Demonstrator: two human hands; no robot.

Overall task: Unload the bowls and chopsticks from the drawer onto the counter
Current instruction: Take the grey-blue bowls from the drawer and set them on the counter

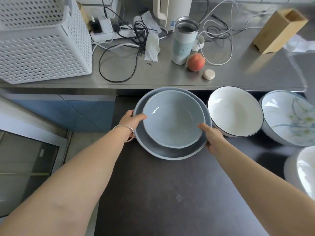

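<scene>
Two nested blue-grey bowls sit over the dark drawer floor (162,193): a small bowl (173,118) inside a larger bowl (163,153). My left hand (132,122) grips the stack's left rim, thumb on the small bowl's edge. My right hand (212,137) grips the right rim the same way. To the right stand a white bowl with a dark rim (235,111), a floral bowl (289,118) and part of a white bowl (305,171). No chopsticks are visible.
The steel counter (170,79) holds a perforated white basket (40,41), tangled cables (129,31), a tumbler (183,40), a peach (195,62), a small round pebble-like object (208,74) and a wooden block holder (279,29). A glass-fronted appliance (29,167) is at the left.
</scene>
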